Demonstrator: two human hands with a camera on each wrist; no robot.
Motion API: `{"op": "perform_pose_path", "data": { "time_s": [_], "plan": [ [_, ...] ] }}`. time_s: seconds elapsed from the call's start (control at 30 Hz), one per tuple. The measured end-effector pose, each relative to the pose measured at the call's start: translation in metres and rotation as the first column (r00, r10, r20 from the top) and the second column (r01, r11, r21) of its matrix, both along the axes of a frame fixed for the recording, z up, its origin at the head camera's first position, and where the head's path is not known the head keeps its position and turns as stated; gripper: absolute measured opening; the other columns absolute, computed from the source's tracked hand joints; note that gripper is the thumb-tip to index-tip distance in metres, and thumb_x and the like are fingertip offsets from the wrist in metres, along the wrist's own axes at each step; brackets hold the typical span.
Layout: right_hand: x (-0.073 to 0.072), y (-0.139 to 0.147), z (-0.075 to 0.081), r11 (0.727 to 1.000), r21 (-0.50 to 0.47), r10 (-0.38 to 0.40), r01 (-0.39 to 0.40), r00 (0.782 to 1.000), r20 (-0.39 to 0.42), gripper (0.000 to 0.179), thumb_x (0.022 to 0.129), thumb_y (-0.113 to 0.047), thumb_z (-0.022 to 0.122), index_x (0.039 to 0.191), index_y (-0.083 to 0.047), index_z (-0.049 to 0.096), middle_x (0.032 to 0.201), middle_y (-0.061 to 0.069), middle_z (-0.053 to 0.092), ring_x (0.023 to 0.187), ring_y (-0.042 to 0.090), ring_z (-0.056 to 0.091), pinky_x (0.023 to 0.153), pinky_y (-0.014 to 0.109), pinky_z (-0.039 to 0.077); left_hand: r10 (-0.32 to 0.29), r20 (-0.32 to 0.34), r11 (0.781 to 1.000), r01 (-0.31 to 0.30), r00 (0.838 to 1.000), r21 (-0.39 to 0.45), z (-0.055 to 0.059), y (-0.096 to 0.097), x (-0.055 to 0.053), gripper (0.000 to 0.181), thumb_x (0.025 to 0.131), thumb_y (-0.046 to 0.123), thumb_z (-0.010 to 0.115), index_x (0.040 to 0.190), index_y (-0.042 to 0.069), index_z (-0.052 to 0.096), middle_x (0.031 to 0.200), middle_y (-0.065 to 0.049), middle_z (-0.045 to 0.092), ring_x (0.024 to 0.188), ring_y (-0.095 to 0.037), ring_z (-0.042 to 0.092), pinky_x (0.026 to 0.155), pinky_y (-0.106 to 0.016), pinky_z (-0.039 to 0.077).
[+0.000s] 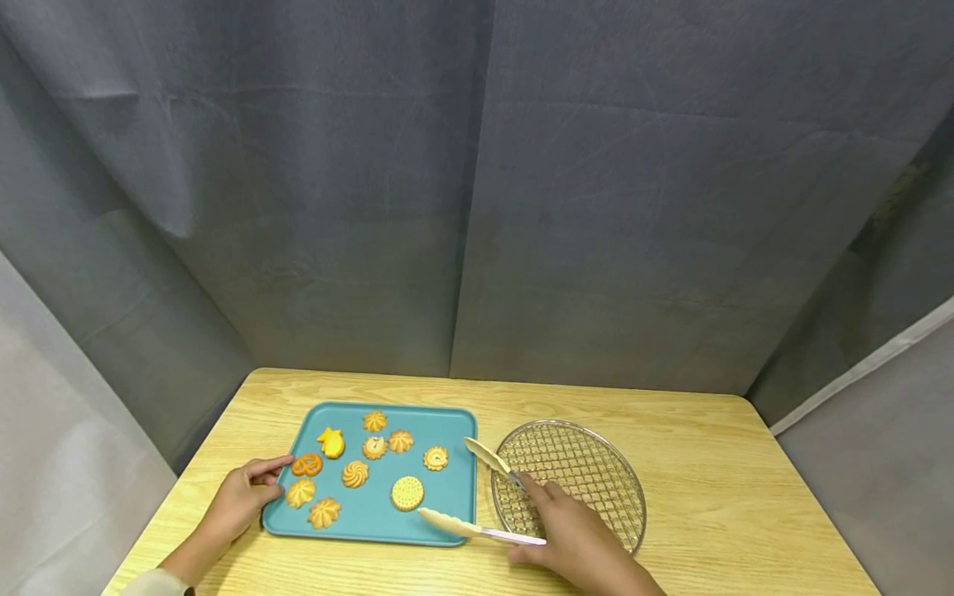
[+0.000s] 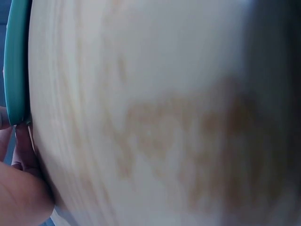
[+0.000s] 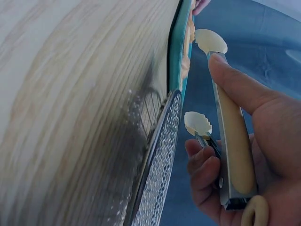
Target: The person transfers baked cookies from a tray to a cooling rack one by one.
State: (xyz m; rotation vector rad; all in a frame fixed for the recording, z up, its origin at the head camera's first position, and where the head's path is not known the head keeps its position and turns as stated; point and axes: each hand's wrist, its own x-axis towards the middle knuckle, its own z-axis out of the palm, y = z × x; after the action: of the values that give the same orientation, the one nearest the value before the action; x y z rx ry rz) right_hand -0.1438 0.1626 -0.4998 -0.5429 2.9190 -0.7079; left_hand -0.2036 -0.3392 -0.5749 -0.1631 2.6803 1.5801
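Observation:
A teal baking tray (image 1: 387,513) carries several cookies, among them a pretzel (image 1: 307,464), a round dotted cookie (image 1: 407,493) and a swirled cookie (image 1: 355,473). My left hand (image 1: 242,497) pinches the tray's left edge between thumb and fingers; the left wrist view shows fingertips above and below the rim (image 2: 18,61). In my right hand (image 1: 574,530) is a pair of tongs (image 3: 237,141) with cream scalloped tips. The tongs are spread wide, nothing between them. One tip reaches over the tray near the dotted cookie, the other over its right edge.
A round wire cooling rack (image 1: 596,463) with a metal rim stands right of the tray, partly under my right hand. Both lie on a light wooden table (image 1: 715,480). Grey curtains (image 1: 477,207) hang behind the table and at both sides.

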Motion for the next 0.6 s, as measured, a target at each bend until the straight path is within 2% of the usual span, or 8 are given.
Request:
{"op": "perform_pose_path", "data": {
  "time_s": [0.2,0.33,0.6],
  "plan": [
    [-0.001,-0.009,-0.001,1.000,0.010,0.021,-0.022,1.000,0.011,0.109,0.071,-0.061,0.086,0.157,-0.009,0.044,0.133,0.029,0.059,0.103,0.043,0.067,0.078,0.061,0.056,-0.009,-0.005,1.000,0.009,1.000,0.007,0.000,0.000,0.000,0.050,0.086,-0.009,0.071,0.136,-0.006,0.064,0.111,-0.016,0.063,0.087,-0.010,0.054,0.074,-0.020,0.049],
    [-0.002,-0.014,-0.002,0.999,0.010,0.036,-0.036,0.999,-0.001,0.108,0.071,-0.059,0.086,0.156,-0.008,0.045,0.137,0.034,0.055,0.109,0.051,0.064,0.083,0.065,0.054,-0.010,-0.012,1.000,0.010,1.000,0.008,0.002,0.000,0.001,0.050,0.085,-0.009,0.071,0.135,-0.006,0.065,0.111,-0.016,0.063,0.087,-0.010,0.055,0.074,-0.020,0.049],
    [-0.004,-0.027,-0.002,0.999,0.025,0.024,-0.023,0.999,-0.033,0.105,0.072,-0.058,0.086,0.155,-0.007,0.045,0.133,0.025,0.059,0.098,0.040,0.068,0.076,0.057,0.057,-0.006,-0.017,1.000,0.006,1.000,0.009,0.004,0.001,0.002,0.050,0.084,-0.009,0.072,0.134,-0.006,0.066,0.110,-0.016,0.063,0.087,-0.009,0.055,0.074,-0.020,0.049]
  ]
}}
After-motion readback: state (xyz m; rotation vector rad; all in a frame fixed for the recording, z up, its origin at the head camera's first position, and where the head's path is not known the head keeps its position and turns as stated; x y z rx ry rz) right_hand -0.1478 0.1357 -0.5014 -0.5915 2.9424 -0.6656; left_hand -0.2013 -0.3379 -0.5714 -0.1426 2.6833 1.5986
